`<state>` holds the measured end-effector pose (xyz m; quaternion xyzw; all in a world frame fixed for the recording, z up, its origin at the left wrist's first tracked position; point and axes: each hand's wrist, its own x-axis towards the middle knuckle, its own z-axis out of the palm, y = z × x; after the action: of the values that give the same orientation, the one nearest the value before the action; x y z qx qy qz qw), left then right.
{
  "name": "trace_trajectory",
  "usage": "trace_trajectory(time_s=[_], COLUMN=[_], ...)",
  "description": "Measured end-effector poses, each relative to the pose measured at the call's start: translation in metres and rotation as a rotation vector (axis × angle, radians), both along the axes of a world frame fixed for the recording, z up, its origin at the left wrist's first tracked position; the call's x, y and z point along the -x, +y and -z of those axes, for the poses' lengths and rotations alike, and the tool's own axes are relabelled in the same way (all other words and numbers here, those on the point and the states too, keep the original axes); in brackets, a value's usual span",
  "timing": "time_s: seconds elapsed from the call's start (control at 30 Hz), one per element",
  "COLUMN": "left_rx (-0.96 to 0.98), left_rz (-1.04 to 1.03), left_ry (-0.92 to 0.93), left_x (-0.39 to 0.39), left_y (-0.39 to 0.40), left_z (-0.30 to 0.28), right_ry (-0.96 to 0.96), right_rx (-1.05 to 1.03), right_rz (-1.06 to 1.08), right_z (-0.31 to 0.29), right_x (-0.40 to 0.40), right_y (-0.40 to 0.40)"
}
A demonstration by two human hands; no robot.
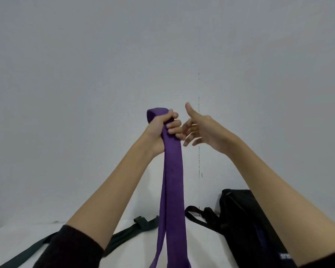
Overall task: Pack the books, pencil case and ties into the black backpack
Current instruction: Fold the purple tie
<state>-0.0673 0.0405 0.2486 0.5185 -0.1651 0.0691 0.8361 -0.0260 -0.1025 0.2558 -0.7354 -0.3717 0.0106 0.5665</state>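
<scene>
A dark green tie [124, 235] lies across the white counter [201, 240] at the left. The left hand [159, 130] is fisted around the fold of a purple tie [172, 180], held high, its tails hanging down. The right hand [199, 130] hovers beside it, fingers spread, empty. I'd say it's being folded; next, gather the tails. The black backpack [244, 219] waits right, with open room between.
</scene>
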Motion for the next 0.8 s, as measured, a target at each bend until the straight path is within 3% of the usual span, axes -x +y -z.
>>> trace_trajectory(time_s=[0.1, 0.23, 0.37, 0.47, 0.57, 0.73, 0.8], left_rx=[0.05, 0.059, -0.107, -0.237, -0.227, -0.247, -0.216], left_rz=[0.003, -0.021, 0.078, 0.159, 0.191, 0.116, 0.09], left_ry=[-0.029, -0.017, 0.009, 0.044, 0.061, 0.19, 0.218], left_x=[-0.009, -0.013, -0.012, -0.009, -0.008, -0.016, -0.019], left_y=[0.002, 0.004, 0.008, -0.003, -0.011, -0.002, -0.002], left_z=[-0.034, -0.041, -0.005, 0.024, 0.036, 0.042, 0.042], right_ry=[0.009, 0.05, 0.084, -0.024, -0.082, 0.002, -0.049], right_rx=[0.159, -0.049, -0.308, -0.211, -0.05, -0.157, -0.152], right_rz=[-0.202, -0.284, -0.132, 0.121, 0.232, 0.263, 0.337], right_z=[0.02, 0.026, 0.014, 0.01, 0.012, 0.021, 0.029], right_x=[-0.002, 0.003, 0.005, 0.006, 0.003, 0.0, -0.005], right_y=[0.001, 0.01, 0.015, 0.02, 0.02, 0.009, 0.003])
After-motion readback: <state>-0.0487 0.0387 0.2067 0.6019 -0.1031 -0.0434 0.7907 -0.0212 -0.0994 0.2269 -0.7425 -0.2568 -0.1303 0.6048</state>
